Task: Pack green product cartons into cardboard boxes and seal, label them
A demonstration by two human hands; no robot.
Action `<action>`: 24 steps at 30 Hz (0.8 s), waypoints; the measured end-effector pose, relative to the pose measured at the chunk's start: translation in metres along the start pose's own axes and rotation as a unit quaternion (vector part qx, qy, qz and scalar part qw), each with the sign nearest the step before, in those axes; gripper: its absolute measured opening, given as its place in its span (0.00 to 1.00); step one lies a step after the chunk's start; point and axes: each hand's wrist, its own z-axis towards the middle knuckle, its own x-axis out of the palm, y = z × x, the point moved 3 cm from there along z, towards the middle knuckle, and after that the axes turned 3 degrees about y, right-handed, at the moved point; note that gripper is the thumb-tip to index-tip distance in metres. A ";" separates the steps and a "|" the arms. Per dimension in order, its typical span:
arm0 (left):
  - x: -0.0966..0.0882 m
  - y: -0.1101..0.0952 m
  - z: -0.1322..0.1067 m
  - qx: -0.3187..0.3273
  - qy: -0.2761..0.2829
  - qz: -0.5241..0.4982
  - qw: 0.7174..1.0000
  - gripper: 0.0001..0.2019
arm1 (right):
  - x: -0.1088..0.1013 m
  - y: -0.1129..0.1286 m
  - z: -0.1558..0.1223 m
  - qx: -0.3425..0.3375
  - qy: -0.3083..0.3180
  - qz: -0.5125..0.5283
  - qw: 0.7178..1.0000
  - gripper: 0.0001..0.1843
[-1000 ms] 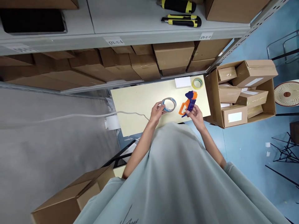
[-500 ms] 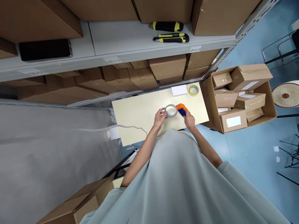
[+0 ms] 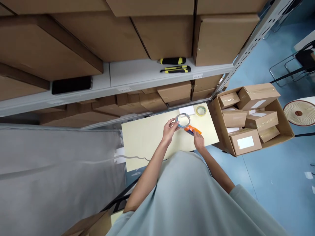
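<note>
Surface: pale yellow table (image 3: 147, 141) under grey shelving (image 3: 137, 70) stacked with cartons.
Left hand (image 3: 169, 127): fingers pinch tape roll (image 3: 183, 120), over table's right half.
Right hand (image 3: 198, 139): fingers grip orange-blue tape dispenser (image 3: 193, 131), just near-right of that roll.
Far right: spare yellowish roll (image 3: 201, 110) on table.

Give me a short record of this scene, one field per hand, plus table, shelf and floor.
Left hand: holds a clear tape roll over the table
Right hand: holds an orange-and-blue tape dispenser, close beside that roll
Table: cream top; yellowish tape roll and white pad at far edge
Shelf: two yellow-black utility knives, black flat device
Floor: open carton of small taped boxes, to the right
</note>
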 end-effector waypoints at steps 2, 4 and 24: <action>0.008 -0.024 0.009 0.026 -0.006 -0.022 0.999 0.34 | 0.001 -0.003 0.001 -0.003 -0.014 0.016 1.000 0.36; 0.014 -0.057 0.022 0.078 -0.028 -0.058 0.995 0.34 | 0.001 -0.006 0.002 -0.003 -0.025 0.042 0.999 0.35; -0.021 -0.197 0.107 0.151 -0.221 -0.215 0.939 0.12 | -0.203 0.128 0.066 -0.220 -0.300 0.227 0.900 0.28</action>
